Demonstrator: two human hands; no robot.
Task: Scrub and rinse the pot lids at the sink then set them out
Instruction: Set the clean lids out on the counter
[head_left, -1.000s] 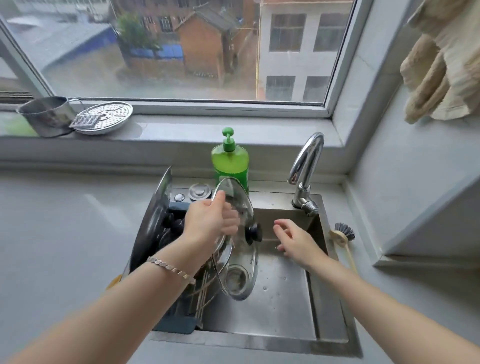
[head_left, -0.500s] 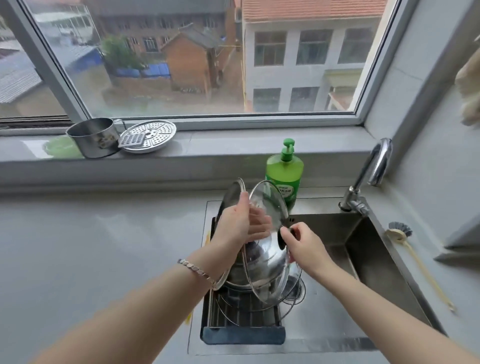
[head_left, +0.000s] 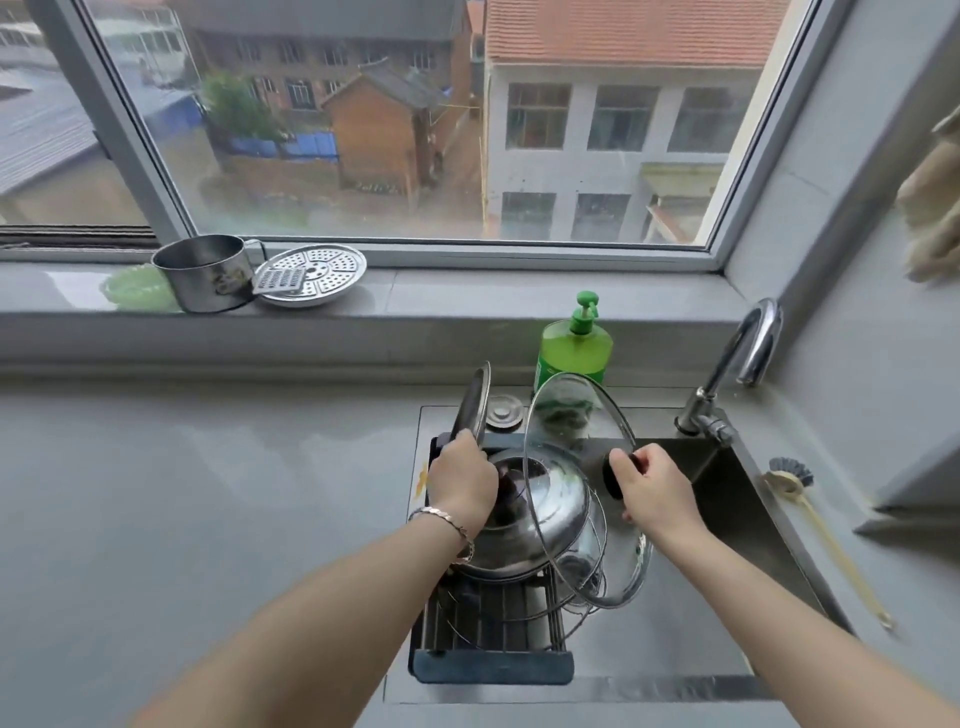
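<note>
The right hand (head_left: 652, 488) grips the black knob (head_left: 613, 475) of a glass pot lid (head_left: 571, 441), held on edge above the sink (head_left: 675, 623). Just left of that grip a domed steel lid (head_left: 550, 514) lies on the dish rack (head_left: 493, 623). The left hand (head_left: 460, 483) rests there with its fingers hidden, so its hold cannot be told. Beyond the grip stand a green soap bottle (head_left: 574, 348) and the tap (head_left: 743, 358). To its left spreads the grey counter (head_left: 208, 493), under a windowsill (head_left: 467, 296) bearing a steel mug (head_left: 208, 273).

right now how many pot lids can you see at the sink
3: flat steel lid upright at the back left, domed steel lid in the rack, glass lid in the right hand. More may hide behind.
</note>
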